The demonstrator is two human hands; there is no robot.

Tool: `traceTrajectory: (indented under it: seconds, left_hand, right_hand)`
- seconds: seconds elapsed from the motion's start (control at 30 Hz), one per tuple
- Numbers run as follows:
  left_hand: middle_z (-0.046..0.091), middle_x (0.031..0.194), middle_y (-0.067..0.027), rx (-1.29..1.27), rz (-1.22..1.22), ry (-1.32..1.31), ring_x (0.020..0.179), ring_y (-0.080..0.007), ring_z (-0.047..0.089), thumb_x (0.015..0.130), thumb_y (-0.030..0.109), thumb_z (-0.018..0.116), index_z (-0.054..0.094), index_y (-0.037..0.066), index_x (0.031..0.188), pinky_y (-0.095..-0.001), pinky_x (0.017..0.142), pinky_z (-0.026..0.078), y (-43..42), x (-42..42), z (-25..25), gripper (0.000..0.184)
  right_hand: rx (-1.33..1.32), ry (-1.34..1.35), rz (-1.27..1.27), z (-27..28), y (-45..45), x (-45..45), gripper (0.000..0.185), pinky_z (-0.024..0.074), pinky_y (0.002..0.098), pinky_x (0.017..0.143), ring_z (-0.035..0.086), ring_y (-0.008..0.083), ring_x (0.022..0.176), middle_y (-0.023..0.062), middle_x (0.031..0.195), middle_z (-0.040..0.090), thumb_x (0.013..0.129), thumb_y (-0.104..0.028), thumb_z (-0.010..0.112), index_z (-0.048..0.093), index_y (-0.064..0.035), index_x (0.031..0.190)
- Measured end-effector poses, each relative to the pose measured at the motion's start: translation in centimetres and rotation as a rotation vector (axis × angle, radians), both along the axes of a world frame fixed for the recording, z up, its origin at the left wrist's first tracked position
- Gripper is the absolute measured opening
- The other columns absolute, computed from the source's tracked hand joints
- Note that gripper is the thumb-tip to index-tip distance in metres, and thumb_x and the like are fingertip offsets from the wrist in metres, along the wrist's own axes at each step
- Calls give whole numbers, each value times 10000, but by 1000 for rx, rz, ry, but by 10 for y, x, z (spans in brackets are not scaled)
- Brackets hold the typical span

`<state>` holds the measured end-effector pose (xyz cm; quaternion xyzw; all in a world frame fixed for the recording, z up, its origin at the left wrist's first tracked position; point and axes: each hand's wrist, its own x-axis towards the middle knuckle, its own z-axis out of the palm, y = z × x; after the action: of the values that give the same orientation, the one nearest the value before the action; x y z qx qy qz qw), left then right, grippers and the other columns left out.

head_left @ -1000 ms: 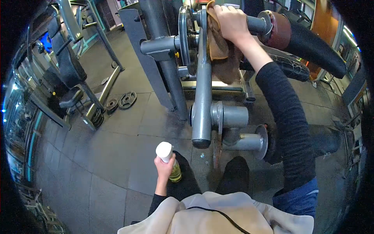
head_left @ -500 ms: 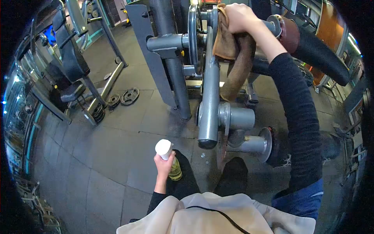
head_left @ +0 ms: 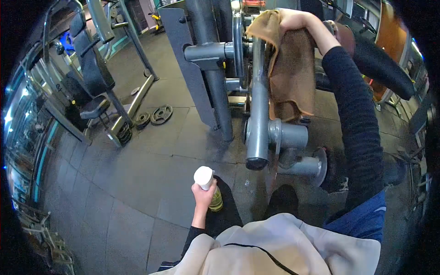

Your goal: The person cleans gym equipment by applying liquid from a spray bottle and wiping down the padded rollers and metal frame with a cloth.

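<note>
In my left hand [head_left: 203, 197] is a spray bottle [head_left: 215, 201] with a white head and yellowish liquid, gripped around its neck low in front of my body. My right hand [head_left: 293, 19] is stretched out far ahead and closed on the top of a brown cloth [head_left: 293, 68]. The cloth hangs down spread out beside the grey metal arm [head_left: 259, 105] of a weight machine, its lower edge just above a grey cylindrical stub [head_left: 293, 136]. Whether the cloth touches the metal arm I cannot tell.
A grey upright post [head_left: 213, 78] of the machine stands just left of the arm. Weight plates [head_left: 161, 115] lie on the dark tiled floor [head_left: 137, 183] to the left, near a black padded seat [head_left: 95, 107]. A black roller pad [head_left: 380, 68] juts out at the right.
The cloth, bunched and twisted before, now hangs open and wide. My right hand has moved slightly right with it, off the top of the metal arm. The whole view has shifted a little.
</note>
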<state>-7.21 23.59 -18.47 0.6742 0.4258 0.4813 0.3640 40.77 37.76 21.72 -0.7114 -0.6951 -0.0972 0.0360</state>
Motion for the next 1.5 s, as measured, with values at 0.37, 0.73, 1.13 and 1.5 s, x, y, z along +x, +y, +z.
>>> traceTrajectory:
  seconds: [0.37, 0.73, 1.13, 1.5]
  left_hand:
    - [673, 794, -133, -32, -16, -110, 736, -212, 659, 693, 142, 737, 628, -29, 897, -333, 682, 499, 8, 10, -24, 288]
    - [673, 765, -113, -138, 30, -76, 703, -176, 645, 716, 131, 723, 618, -32, 890, -319, 647, 499, 22, 14, -18, 261]
    - [672, 776, -116, -71, 35, -244, 725, -185, 651, 707, 139, 729, 614, -39, 882, -327, 665, 502, 15, 4, -19, 275]
    - [667, 767, -105, -12, 33, -58, 699, -170, 633, 688, 140, 746, 619, -28, 861, -324, 639, 493, -1, 4, -6, 273]
  right_hand:
    - [1158, -832, 31, -82, -74, -65, 349, 364, 356, 962, 521, 203, 1034, -7, 1022, 582, 774, -151, 550, 512, -132, 1120]
    - [317, -172, -25, -6, -98, -45, 390, 521, 380, 711, 642, 318, 836, 143, 856, 663, 514, -101, 744, 625, -37, 880]
    - [-406, 199, -143, 28, -45, 0, 333, 503, 294, 597, 633, 179, 683, 92, 783, 679, 506, -143, 732, 684, 52, 773]
    - [988, -561, -181, -66, -61, -73, 277, 504, 412, 693, 645, 267, 827, 101, 851, 643, 661, -167, 657, 580, -103, 919]
